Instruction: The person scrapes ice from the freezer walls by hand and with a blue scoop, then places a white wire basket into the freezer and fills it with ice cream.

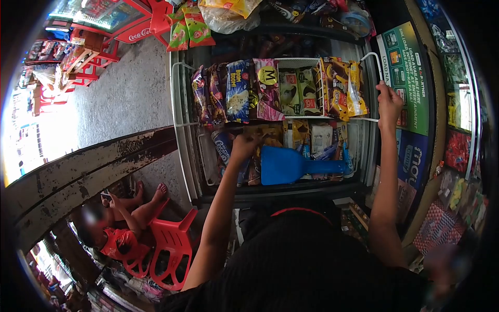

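Observation:
My right hand [389,104] is closed round the side handle of a white wire basket [299,61] at the freezer's right edge. The basket holds wrapped ice cream bars: a blue pack [238,91], a pink one [267,86], green ones [291,93] and yellow ones [356,93]. My left hand [245,146] reaches down into the freezer's near section, its fingers shadowed among brown-yellow packs [271,135]; I cannot tell what they grip. Right beside it, a blue plastic scraper [283,165] lies across the packs. A blue wrapper [222,147] rests left of that hand.
Snack bags [192,31] and plastic-wrapped goods stand on the freezer's far end. A painted wooden beam [88,156] runs along the left. Below it, a person [125,229] sits by a red plastic chair [174,244]. A green poster [408,78] covers the right side.

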`<control>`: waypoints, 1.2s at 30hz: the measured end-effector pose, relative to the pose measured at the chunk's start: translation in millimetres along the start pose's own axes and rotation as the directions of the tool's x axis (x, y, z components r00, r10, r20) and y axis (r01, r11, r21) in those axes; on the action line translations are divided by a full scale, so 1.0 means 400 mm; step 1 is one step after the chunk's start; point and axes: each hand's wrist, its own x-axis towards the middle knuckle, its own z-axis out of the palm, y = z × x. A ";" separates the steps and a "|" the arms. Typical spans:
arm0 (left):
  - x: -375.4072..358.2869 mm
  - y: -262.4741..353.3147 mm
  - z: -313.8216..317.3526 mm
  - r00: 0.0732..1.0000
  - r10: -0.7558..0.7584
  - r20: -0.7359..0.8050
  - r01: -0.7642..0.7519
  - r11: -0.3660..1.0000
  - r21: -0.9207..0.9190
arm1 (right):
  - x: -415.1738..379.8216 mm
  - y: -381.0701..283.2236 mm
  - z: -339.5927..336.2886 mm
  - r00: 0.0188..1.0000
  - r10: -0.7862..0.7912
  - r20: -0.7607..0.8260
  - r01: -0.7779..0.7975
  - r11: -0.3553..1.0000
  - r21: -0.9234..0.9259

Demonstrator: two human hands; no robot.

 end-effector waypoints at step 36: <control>0.044 0.159 0.234 0.717 0.634 0.290 -0.666 0.500 0.554 | 0.000 0.011 -0.007 0.996 -0.084 0.044 0.083 0.996 0.021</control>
